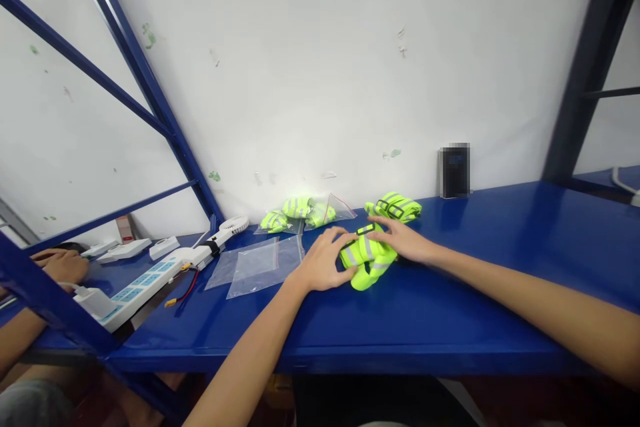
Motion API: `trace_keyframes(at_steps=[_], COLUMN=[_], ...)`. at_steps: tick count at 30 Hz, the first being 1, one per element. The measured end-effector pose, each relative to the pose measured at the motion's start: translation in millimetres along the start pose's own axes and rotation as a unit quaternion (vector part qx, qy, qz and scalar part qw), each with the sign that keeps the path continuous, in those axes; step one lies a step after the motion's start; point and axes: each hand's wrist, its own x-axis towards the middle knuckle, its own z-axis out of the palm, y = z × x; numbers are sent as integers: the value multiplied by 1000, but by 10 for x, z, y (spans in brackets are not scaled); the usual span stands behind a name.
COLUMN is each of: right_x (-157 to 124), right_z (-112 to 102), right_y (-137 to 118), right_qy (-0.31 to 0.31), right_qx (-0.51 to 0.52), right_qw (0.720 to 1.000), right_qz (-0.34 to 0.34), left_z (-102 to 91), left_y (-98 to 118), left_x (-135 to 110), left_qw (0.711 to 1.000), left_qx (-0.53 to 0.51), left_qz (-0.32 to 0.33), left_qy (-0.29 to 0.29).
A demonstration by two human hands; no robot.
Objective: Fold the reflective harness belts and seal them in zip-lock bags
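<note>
A bunched neon-yellow reflective band [367, 261] with grey stripes lies on the blue shelf [425, 307]. My left hand [323, 261] grips its left side, fingers curled around it. My right hand [403, 239] presses on its top and right side, fingers bent over the fabric. Another folded neon band [397, 206] sits just behind my right hand, untouched. Empty clear zip bags [260, 265] lie flat to the left of my left hand.
Bagged neon bands [305, 211] rest against the white wall. A white power strip [145, 280], a small white fan [231, 227] and a red-yellow connector cable [183, 292] lie at left. Another person's hand [63, 265] is at far left. A dark box [454, 171] stands by the wall.
</note>
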Motion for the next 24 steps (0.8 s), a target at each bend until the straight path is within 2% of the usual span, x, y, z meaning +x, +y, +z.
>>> trace_keyframes(at_steps=[3, 6, 10, 13, 16, 21, 24], right_x=[-64, -161, -247, -268, -288, -303, -290], right_z=[-66, -128, -107, -31, 6, -62, -62], right_y=[-22, -70, -140, -185, -227, -257, -248], right_qy=[-28, -33, -85, -74, -76, -146, -121], right_qx=[-123, -207, -174, -145, -134, -122, -135], right_qw=[990, 974, 966, 961, 957, 943, 948], right_qz=[-68, -84, -173, -225, -248, -273, -261], left_z=[35, 61, 38, 20, 45, 122, 125], left_y=[-2, -49, -130, -201, -267, -305, -274], left_x=[3, 9, -1, -14, -13, 3, 8], left_qw=[999, 998, 984, 959, 932, 923, 919], left_qx=[-11, -38, -151, -255, -326, -333, -335], left_qz=[-24, -44, -98, -115, -149, -168, -174], left_qy=[-27, -15, 12, 47, 56, 100, 112])
